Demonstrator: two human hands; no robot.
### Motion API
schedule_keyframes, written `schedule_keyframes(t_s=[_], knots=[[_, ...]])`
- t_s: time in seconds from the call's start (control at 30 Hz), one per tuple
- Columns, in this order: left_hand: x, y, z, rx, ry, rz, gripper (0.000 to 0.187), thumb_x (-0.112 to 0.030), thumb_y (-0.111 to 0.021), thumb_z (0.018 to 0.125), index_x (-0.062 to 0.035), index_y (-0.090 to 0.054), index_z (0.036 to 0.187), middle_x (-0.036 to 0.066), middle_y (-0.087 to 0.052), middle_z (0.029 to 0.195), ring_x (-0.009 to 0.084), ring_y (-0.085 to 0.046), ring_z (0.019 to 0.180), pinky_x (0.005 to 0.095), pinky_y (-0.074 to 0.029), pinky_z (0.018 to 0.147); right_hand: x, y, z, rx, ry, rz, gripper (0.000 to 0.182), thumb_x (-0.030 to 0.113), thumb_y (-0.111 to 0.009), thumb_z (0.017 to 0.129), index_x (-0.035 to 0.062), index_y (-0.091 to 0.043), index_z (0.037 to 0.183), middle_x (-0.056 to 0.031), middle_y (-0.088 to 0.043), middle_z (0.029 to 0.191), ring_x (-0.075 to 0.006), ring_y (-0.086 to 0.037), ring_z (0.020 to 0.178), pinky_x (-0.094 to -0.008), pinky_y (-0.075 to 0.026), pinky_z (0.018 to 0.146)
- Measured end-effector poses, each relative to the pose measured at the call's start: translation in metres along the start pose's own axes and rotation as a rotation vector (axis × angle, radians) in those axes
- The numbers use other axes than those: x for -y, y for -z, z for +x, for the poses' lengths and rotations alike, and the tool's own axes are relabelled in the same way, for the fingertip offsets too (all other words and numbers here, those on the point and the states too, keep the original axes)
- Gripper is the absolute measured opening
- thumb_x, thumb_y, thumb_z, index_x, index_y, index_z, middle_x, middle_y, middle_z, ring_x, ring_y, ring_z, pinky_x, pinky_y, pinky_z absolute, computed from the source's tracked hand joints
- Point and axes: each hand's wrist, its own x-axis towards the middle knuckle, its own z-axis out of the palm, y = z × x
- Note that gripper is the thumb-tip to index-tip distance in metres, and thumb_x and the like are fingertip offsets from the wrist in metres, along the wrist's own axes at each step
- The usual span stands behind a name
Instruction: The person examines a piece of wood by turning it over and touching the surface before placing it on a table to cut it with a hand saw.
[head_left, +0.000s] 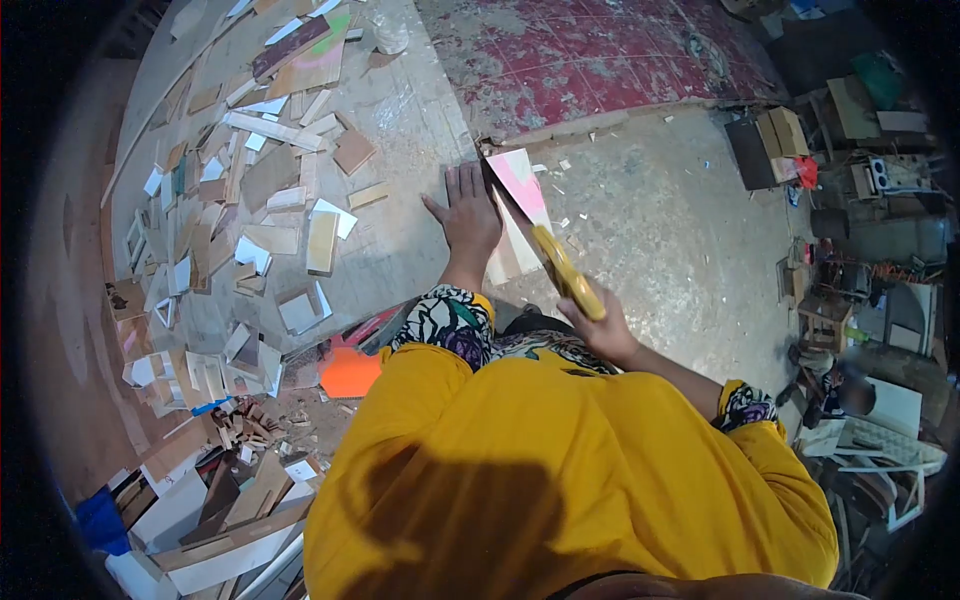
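My right hand [600, 325] is wrapped round the end of a yellow-handled saw [567, 270], whose dark blade slants up to the left. The blade lies along a pale board [520, 187] with a pink patch, at the table's right edge. My left hand [470, 215] lies flat with fingers spread, pressing on the board and tabletop just left of the blade. What part of the board is under my palm is hidden.
Many wood offcuts [270, 175] cover the worktable [400, 130] on the left. More scraps [240, 500] are heaped at the lower left, near an orange piece [350, 372]. A person [850, 395] sits at the far right among furniture. Small chips dot the floor [650, 220].
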Motion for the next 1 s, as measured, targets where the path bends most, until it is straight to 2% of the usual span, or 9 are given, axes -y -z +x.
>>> schedule_keyframes(t_s=[0.1,0.27,0.33,0.6,0.73,0.8,0.83,0.93,1.0], knots=[[0.000,-0.002,0.000,0.004,-0.003,-0.022,0.056,-0.025,-0.038,0.088,-0.0100,-0.024,0.141,0.006,-0.022,0.147,0.0253,-0.010,0.138,0.0693,-0.001,0.099,-0.041,-0.004,-0.026,0.051,-0.140,0.078,0.023,0.019,-0.059,0.086,0.0005,-0.053,0.100,-0.0075,-0.054,0.084,-0.0143,-0.052,0.077,-0.0298,-0.044,0.071],[0.000,0.005,-0.002,0.002,-0.020,0.007,0.057,-0.025,-0.041,0.087,-0.0114,-0.025,0.140,0.006,-0.022,0.147,0.0255,-0.013,0.137,0.0706,-0.006,0.098,0.008,-0.002,-0.008,-0.080,-0.176,0.177,0.028,0.025,-0.057,0.088,0.0005,-0.053,0.100,-0.0034,-0.053,0.083,-0.0128,-0.050,0.078,-0.0279,-0.043,0.072],[-0.001,0.004,-0.003,0.000,-0.031,0.014,0.057,-0.026,-0.041,0.087,-0.0121,-0.025,0.140,0.006,-0.023,0.146,0.0256,-0.015,0.136,0.0710,-0.008,0.097,0.026,0.011,0.003,-0.028,-0.350,0.215,0.032,0.029,-0.057,0.089,0.0001,-0.054,0.102,-0.0032,-0.054,0.082,-0.0124,-0.050,0.079,-0.0274,-0.042,0.073],[0.003,-0.014,0.002,-0.053,-0.067,0.026,0.055,-0.028,-0.043,0.086,-0.0134,-0.030,0.137,0.007,-0.028,0.144,0.0255,-0.020,0.135,0.0704,-0.013,0.097,0.065,0.017,0.028,-0.027,-0.405,0.109,0.029,0.028,-0.057,0.089,-0.0007,-0.054,0.092,-0.0042,-0.052,0.070,-0.0139,-0.049,0.063,-0.0296,-0.041,0.058],[0.000,-0.001,0.001,-0.056,-0.056,-0.022,0.056,-0.027,-0.042,0.086,-0.0105,-0.030,0.137,0.008,-0.029,0.143,0.0268,-0.019,0.135,0.0698,-0.011,0.098,0.023,0.006,0.025,-0.105,-0.176,-0.088,0.024,0.022,-0.059,0.086,-0.0004,-0.053,0.090,-0.0107,-0.050,0.066,-0.0219,-0.051,0.055,-0.0335,-0.041,0.052],[-0.001,0.006,0.000,-0.065,-0.035,-0.042,0.057,-0.026,-0.042,0.085,-0.0071,-0.029,0.137,0.009,-0.028,0.144,0.0285,-0.017,0.135,0.0690,-0.008,0.099,-0.011,-0.007,0.009,-0.080,0.191,-0.289,0.021,0.019,-0.058,0.086,-0.0006,-0.052,0.092,-0.0116,-0.051,0.068,-0.0234,-0.054,0.061,-0.0345,-0.043,0.056],[0.000,0.007,-0.001,-0.053,-0.038,-0.068,0.057,-0.024,-0.042,0.085,-0.0051,-0.029,0.137,0.010,-0.027,0.144,0.0298,-0.016,0.136,0.0686,-0.005,0.099,-0.005,-0.012,0.005,-0.018,0.032,-0.261,0.019,0.017,-0.057,0.086,-0.0006,-0.052,0.092,-0.0128,-0.052,0.073,-0.0244,-0.056,0.065,-0.0360,-0.044,0.059],[0.001,-0.004,0.002,-0.067,-0.014,-0.001,0.055,-0.025,-0.041,0.086,-0.0070,-0.029,0.137,0.009,-0.026,0.144,0.0283,-0.016,0.136,0.0686,-0.007,0.099,0.014,-0.018,0.013,-0.149,0.077,-0.100,0.020,0.018,-0.057,0.086,-0.0007,-0.053,0.093,-0.0123,-0.052,0.073,-0.0260,-0.055,0.063,-0.0359,-0.044,0.058],[-0.002,0.003,0.002,-0.056,-0.005,-0.019,0.054,-0.026,-0.040,0.087,-0.0081,-0.029,0.137,0.008,-0.027,0.144,0.0276,-0.017,0.136,0.0685,-0.009,0.099,0.025,-0.008,0.026,-0.143,-0.087,-0.058,0.023,0.021,-0.058,0.087,-0.0005,-0.054,0.093,-0.0094,-0.052,0.068,-0.0213,-0.053,0.056,-0.0328,-0.044,0.054]])
